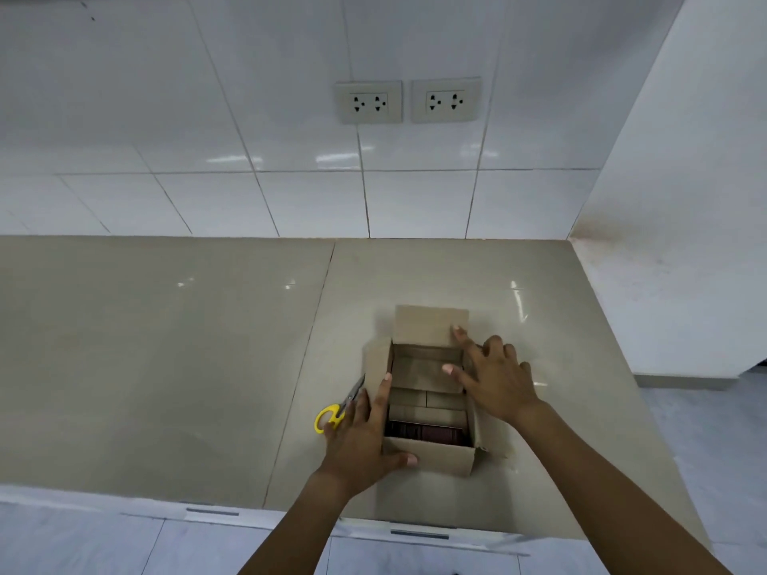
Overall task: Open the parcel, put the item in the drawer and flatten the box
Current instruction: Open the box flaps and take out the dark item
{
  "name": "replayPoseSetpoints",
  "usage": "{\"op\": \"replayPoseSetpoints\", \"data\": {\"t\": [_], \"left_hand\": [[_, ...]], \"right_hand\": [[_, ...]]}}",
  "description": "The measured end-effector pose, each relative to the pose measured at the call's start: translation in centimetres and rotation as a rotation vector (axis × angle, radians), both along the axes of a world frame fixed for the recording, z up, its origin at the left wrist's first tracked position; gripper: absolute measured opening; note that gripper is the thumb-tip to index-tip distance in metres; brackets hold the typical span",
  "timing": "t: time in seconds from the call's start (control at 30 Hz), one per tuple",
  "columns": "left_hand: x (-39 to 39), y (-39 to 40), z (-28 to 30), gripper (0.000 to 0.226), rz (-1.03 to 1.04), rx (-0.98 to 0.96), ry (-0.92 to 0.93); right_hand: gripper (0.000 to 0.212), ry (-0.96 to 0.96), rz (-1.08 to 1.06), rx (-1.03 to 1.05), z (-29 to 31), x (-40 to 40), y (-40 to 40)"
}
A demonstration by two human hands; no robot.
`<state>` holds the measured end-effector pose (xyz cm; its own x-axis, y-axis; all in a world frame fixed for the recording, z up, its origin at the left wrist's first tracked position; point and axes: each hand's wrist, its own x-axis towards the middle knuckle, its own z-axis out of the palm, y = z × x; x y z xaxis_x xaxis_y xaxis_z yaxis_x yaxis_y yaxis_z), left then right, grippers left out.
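Note:
A small brown cardboard box [431, 458] stands open on the beige countertop [166, 367], its flaps spread outward. Inside, near the front wall, lies a dark maroon item [427, 432], partly hidden by the box wall. My left hand [361, 441] lies flat against the box's left side, thumb across the front wall, holding the left flap down. My right hand [494, 375] rests spread over the right flap, its thumb over the opening and a fingertip on the far flap [427, 325].
Yellow-handled scissors [338, 410] lie just left of the box, partly under my left hand. White drawer fronts with grey handles [419, 534] run below the counter's front edge. A tiled wall with two sockets [409, 101] stands behind; a white side panel closes the right.

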<state>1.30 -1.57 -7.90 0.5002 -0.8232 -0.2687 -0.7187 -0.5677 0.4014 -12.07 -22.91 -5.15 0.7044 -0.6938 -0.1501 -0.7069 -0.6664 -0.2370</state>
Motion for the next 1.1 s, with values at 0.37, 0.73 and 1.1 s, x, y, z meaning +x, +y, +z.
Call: {"op": "replayPoseSetpoints", "data": {"t": [0.37, 0.73, 1.1], "left_hand": [[-1.1, -2.2, 1.0, 0.116, 0.1, 0.139, -0.074], [-0.3, -4.7, 1.6, 0.116, 0.091, 0.166, -0.065], [-0.2, -4.5, 1.7, 0.113, 0.053, 0.171, -0.05]], "right_hand": [[0.075, 0.032, 0.095, -0.281, 0.6, 3.8, 1.4], [0.059, -0.001, 0.18, -0.012, -1.1, 1.5, 6.4], [0.048, -0.201, 0.105, -0.148, 1.7, -1.4, 9.0]]}}
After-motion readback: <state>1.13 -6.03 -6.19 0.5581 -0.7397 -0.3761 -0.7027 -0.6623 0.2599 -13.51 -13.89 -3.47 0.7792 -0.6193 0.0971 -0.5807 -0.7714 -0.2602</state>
